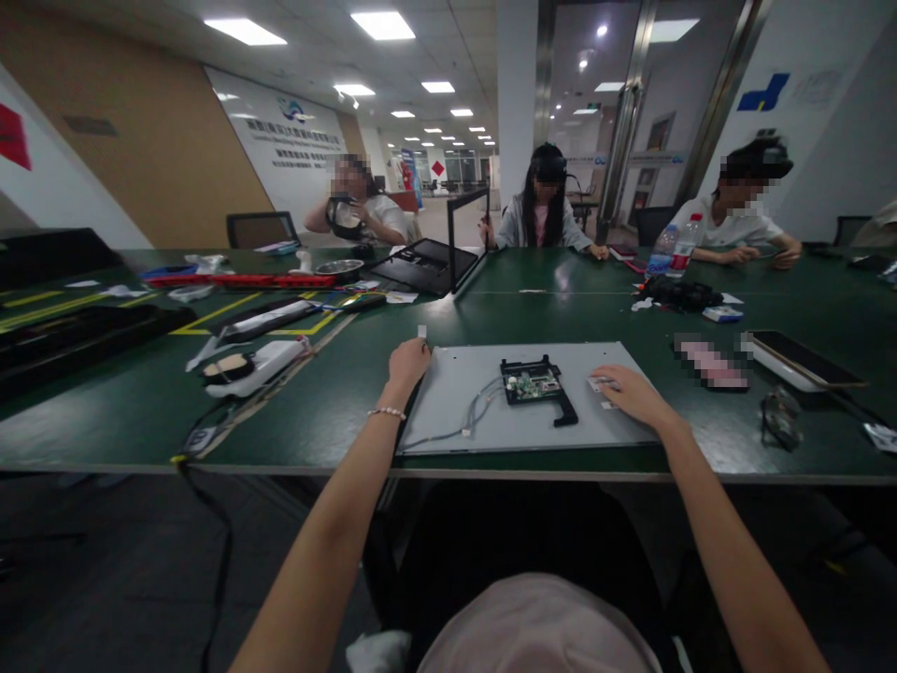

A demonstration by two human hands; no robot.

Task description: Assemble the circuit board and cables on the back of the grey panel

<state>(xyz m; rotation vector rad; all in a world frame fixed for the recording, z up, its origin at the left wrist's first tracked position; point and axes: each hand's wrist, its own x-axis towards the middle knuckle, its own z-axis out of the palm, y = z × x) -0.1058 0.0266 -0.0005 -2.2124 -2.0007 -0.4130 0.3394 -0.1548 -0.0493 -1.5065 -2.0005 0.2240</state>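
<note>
In front of me a flat grey panel (455, 374) lies on the green table, like the back of a screen. On it rests a small green circuit board in a black bracket (533, 383), with thin grey cables (473, 411) trailing left. My left hand (408, 365), fingers curled, is at the panel's far left corner; what it holds, if anything, is hidden. A small white piece (421, 331) shows just beyond its fingertips. Fingers stretched out, my right hand (629, 391) lies over the panel's right side, touching small white labels (603, 385).
A black frame (452, 248) stands by a black housing (420, 266) across the table. Bottles (679, 248), a pink phone (711, 363), a tablet (805, 358) and glasses (780, 418) lie right. Left are a white device (270, 365) and cables. Several people sit opposite.
</note>
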